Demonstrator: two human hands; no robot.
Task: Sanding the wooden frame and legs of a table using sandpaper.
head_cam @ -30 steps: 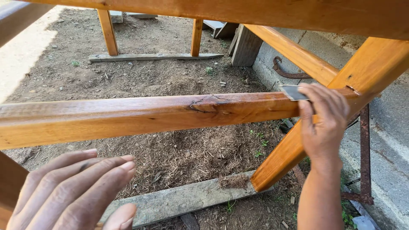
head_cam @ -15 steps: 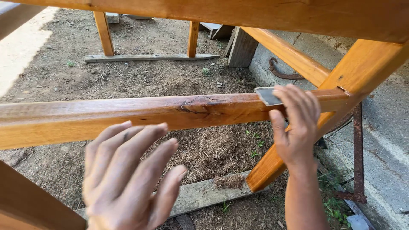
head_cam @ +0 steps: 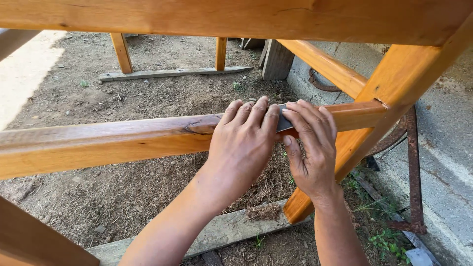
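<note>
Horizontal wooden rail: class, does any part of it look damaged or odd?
Yes. The rail has a dark, cracked knot on its top edge, just left of the left hand. It breaks the otherwise smooth orange finish.

Soft, even daylight, sharp throughout, with a glaring sunlit patch of ground (head_cam: 22,74) at upper left.

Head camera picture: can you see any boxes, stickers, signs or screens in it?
No, none show. Only bare wood, dirt and rusty metal, with no labels on any of it.
</note>
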